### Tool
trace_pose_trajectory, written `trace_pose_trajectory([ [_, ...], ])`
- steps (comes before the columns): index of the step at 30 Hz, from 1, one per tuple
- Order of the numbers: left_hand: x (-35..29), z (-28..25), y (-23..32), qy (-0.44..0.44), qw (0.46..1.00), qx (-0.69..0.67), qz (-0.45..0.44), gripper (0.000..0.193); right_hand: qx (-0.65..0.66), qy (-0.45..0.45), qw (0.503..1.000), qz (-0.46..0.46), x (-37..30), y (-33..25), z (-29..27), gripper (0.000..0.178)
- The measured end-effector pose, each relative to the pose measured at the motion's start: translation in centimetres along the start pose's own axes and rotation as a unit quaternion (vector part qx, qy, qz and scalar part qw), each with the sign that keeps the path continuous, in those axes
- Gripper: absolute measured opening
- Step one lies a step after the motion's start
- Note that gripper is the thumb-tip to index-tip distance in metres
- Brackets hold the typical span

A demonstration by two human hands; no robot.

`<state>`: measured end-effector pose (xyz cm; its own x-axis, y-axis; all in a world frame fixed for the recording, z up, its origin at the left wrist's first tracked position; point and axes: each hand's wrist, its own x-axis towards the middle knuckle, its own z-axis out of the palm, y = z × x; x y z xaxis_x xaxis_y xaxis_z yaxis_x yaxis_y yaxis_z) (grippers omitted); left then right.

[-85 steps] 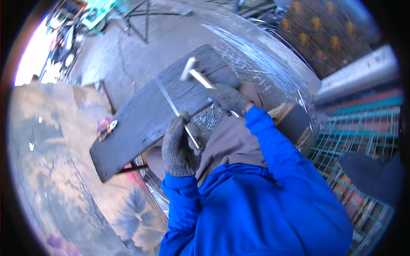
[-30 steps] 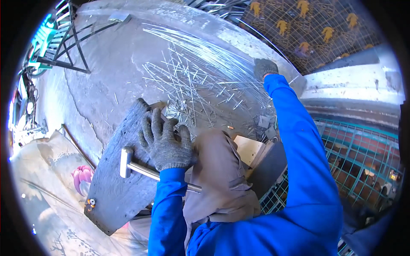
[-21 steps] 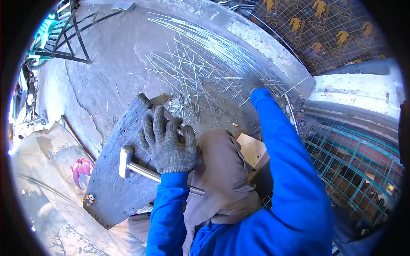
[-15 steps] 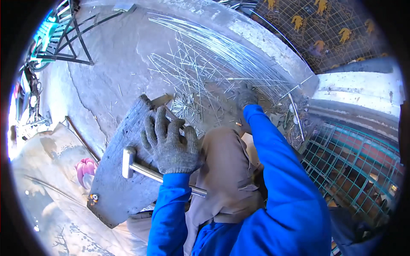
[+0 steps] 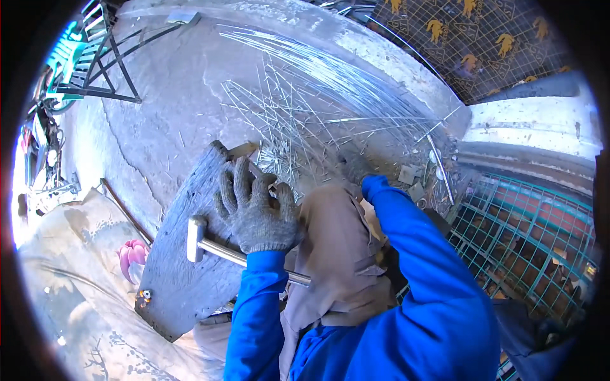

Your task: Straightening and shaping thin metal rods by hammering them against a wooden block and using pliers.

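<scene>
Here: metal rods [image 5: 324, 62], long axis ten-to-four, at twelve o'clock from nearer right hand [image 5: 357, 166], blurred, grip untellable. Left hand [image 5: 259, 216] unclenched, fingers spread; hammer head [image 5: 195, 240] at eight o'clock.

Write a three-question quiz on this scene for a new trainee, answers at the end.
1. The silver metal hammer has its head over: (A) the teal wire mesh, (B) the dark wooden plank, (C) the pale flowered cloth.
2. Of the two hands in grey knitted gloves, left hand or right hand, which is nearer the bundle of long thin silver rods?
3. True or false: the left hand is clenched around the hammer's handle.

Key: 1 B; 2 right; 3 false, its fingers are spread.
</scene>
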<state>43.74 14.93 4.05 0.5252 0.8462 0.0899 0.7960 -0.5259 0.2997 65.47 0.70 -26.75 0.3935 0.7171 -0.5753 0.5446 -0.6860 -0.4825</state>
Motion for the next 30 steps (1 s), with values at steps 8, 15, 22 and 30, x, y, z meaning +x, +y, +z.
trace_pose_trajectory([
  [8,-0.1,-0.6,-0.7,-0.011,1.0,0.006,-0.009,0.018,-0.085,-0.046,0.992,-0.082,0.5,-7.9,-4.7,0.032],
  [15,0.1,-0.3,-0.2,-0.004,1.0,-0.006,-0.003,0.019,0.041,0.121,0.986,0.104,2.5,-6.0,0.4,0.039],
  [22,-0.2,-0.5,-1.2,-0.001,1.0,-0.011,-0.014,0.022,0.08,-0.038,0.996,0.01,2.9,-7.0,-1.8,0.047],
  [30,-0.3,-0.4,-1.3,0.012,1.0,-0.001,-0.007,0.023,0.167,0.275,0.944,-0.078,-4.2,-11.5,-6.7,0.025],
])
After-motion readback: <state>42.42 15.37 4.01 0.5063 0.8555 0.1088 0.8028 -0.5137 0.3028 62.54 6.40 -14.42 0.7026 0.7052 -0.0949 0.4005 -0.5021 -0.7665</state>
